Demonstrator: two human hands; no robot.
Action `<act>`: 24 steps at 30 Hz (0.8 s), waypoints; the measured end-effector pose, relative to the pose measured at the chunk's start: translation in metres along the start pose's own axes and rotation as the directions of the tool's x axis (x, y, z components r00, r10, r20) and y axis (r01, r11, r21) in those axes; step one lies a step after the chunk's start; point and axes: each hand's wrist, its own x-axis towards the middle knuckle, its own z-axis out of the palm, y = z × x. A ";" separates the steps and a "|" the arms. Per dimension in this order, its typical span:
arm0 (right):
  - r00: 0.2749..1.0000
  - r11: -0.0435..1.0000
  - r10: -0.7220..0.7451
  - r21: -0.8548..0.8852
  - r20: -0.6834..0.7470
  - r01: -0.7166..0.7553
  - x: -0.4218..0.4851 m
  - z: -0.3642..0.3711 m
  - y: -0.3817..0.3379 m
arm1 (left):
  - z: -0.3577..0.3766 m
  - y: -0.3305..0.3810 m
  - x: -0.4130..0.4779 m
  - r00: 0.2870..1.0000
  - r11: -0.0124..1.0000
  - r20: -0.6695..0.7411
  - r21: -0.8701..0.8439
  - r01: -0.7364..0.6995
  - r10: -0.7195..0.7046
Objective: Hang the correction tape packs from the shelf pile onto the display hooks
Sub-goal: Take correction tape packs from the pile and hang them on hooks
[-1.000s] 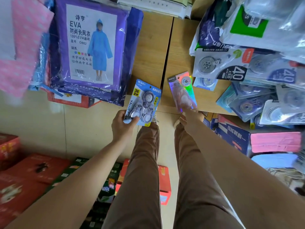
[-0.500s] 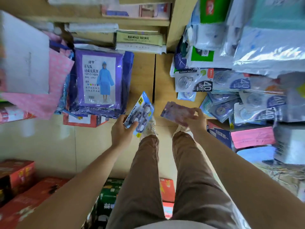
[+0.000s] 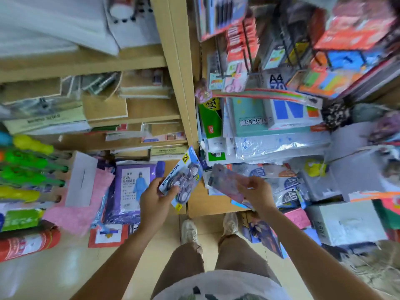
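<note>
Our view has swung up from the shelf edge, so the display hooks (image 3: 286, 46), out of sight a second ago, now show well above and beyond our right hand (image 3: 257, 194), already crowded with hanging goods. Both hands have kept their loads. Our left hand (image 3: 154, 199) grips the blue pack (image 3: 184, 180) by its lower end, thumb across the front, and the pack has tipped to lean toward the right. Our right hand pinches the purple pack (image 3: 224, 185), which has turned from upright to slantwise, its far end pointing toward the left hand. The two packs are near each other but apart. The pile (image 3: 289, 192) lies just beyond the right hand. We judge the picking done and the lift to the hooks beginning.
</note>
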 end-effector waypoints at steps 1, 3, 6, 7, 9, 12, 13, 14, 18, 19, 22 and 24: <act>0.999 0.999 -0.040 0.010 -0.016 0.040 -0.005 -0.012 -0.010 | -0.006 0.016 0.001 0.999 0.999 0.000 -0.017 -0.038 0.038; 0.994 0.994 -0.104 0.025 -0.031 0.105 -0.015 -0.035 -0.032 | -0.018 0.048 0.004 0.994 0.993 -0.010 -0.043 -0.113 0.113; 0.977 0.972 -0.210 0.094 -0.047 0.214 -0.029 -0.072 -0.073 | -0.038 0.100 0.010 0.967 0.966 -0.019 -0.037 -0.255 0.254; 0.964 0.958 -0.260 0.112 -0.056 0.265 -0.034 -0.084 -0.089 | -0.046 0.118 0.013 0.949 0.949 -0.035 -0.026 -0.314 0.314; 0.931 0.920 -0.358 0.148 -0.066 0.364 -0.045 -0.109 -0.123 | -0.059 0.151 0.018 0.904 0.906 -0.071 0.006 -0.422 0.421; 0.848 0.827 -0.523 0.191 -0.084 0.529 -0.063 -0.145 -0.171 | -0.077 0.192 0.024 0.835 0.848 -0.170 0.012 -0.529 0.524; 0.819 0.794 -0.565 0.203 -0.101 0.573 -0.069 -0.156 -0.185 | -0.082 0.207 0.023 0.807 0.827 -0.216 0.009 -0.561 0.550; 0.794 0.765 -0.597 0.216 -0.115 0.606 -0.074 -0.166 -0.199 | -0.088 0.220 0.021 0.769 0.798 -0.261 0.004 -0.603 0.583; 0.695 0.635 -0.691 0.294 -0.198 0.715 -0.090 -0.197 -0.253 | -0.108 0.270 0.019 0.607 0.663 -0.406 -0.004 -0.749 0.683; 0.668 0.599 -0.712 0.309 -0.216 0.739 -0.094 -0.204 -0.268 | -0.113 0.285 0.019 0.571 0.633 -0.434 -0.002 -0.774 0.697; 0.594 0.516 -0.756 0.306 -0.277 0.800 -0.103 -0.221 -0.305 | -0.130 0.326 0.016 0.423 0.518 -0.513 0.052 -0.854 0.747; 0.543 0.460 -0.773 0.300 -0.327 0.836 -0.106 -0.231 -0.330 | -0.141 0.351 0.017 0.378 0.485 -0.558 0.050 -0.873 0.739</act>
